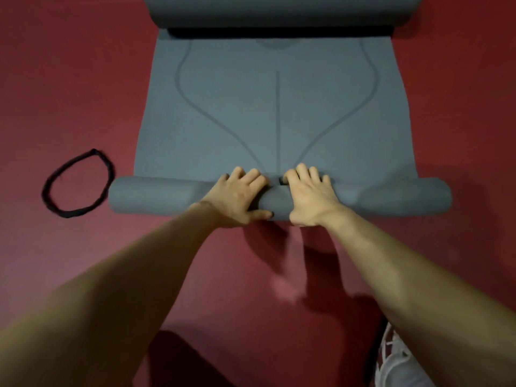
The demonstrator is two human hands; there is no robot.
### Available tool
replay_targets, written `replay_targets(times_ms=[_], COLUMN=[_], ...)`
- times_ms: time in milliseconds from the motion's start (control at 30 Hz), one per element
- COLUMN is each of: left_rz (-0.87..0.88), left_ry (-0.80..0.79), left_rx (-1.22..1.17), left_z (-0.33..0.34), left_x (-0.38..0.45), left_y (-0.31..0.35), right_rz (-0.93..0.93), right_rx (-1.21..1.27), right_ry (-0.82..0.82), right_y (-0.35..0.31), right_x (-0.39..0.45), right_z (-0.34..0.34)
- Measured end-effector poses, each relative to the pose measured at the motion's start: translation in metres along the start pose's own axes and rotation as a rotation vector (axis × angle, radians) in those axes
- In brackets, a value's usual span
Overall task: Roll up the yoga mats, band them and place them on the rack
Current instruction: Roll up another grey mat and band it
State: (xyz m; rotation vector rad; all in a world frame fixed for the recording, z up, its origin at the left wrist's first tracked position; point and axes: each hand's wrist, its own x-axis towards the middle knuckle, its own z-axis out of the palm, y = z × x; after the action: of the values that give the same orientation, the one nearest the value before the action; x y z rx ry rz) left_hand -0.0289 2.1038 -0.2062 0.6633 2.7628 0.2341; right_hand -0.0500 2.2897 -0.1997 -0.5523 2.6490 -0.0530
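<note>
Item: grey yoga mat (276,113), partly rolled, on a red floor (69,79).

Step in hand, as judged: rolling the near end away from the person. To do it well, keep the roll (156,196) tight and its two ends level; since the ends look fatter and looser than the squeezed middle, moving the hands wider apart would likely even it out and stop the roll from coning. Follow the printed centre line (277,118) to keep it straight.

Left hand (240,195): fingers curled over the top of the roll, thumb at its near side, grasping the roll.
Right hand (310,195): likewise grasping the roll, just beside the left hand at mid-width.

Position: the roll lies directly under both hands and extends well out to either side; the flat remainder stretches ahead of the fingertips. The far end (279,12) is curled up well beyond the hands.

Black band (76,185): an open loop on the floor, left of the left hand, just off the roll's left end, untouched.
</note>
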Motion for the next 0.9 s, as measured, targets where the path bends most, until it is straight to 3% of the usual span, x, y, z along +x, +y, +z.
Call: replay_targets(times_ms=[200,300,400,467,567,667,800,900], left_rz=[-0.221,-0.323,-0.433,-0.493,-0.568,-0.540,-0.548,-0.552], left_ry=[-0.088,-0.161,-0.245,-0.144,0.173,0.364,0.322,0.310], left_rx=[-0.137,-0.158,-0.179,-0.145,-0.133,-0.173,-0.161,-0.153], left_z=[-0.017,-0.022,-0.023,-0.018,-0.003,0.016,0.020,0.006], left_x=[0.025,0.037,0.044,0.040,0.029,0.019,0.022,0.044], left_y=[-0.012,-0.015,-0.015,-0.008,0.018,0.041,0.045,0.028], right_rz=[-0.202,-0.090,0.010,0.047,0.065,0.079,0.081,0.065], right_rx=[-0.106,-0.053,0.029,0.095,0.091,0.071,0.074,0.071], right_ry=[0.255,0.494,0.515,0.508,0.490,0.467,0.446,0.641], right_y=[0.020,0.017,0.003,-0.001,0.005,0.010,0.013,0.008], right_x=[0.004,-0.013,-0.025,-0.020,-0.002,0.016,0.036,0.035], right_z=[0.000,0.020,0.046,0.044,0.030,0.019,0.002,0.008])
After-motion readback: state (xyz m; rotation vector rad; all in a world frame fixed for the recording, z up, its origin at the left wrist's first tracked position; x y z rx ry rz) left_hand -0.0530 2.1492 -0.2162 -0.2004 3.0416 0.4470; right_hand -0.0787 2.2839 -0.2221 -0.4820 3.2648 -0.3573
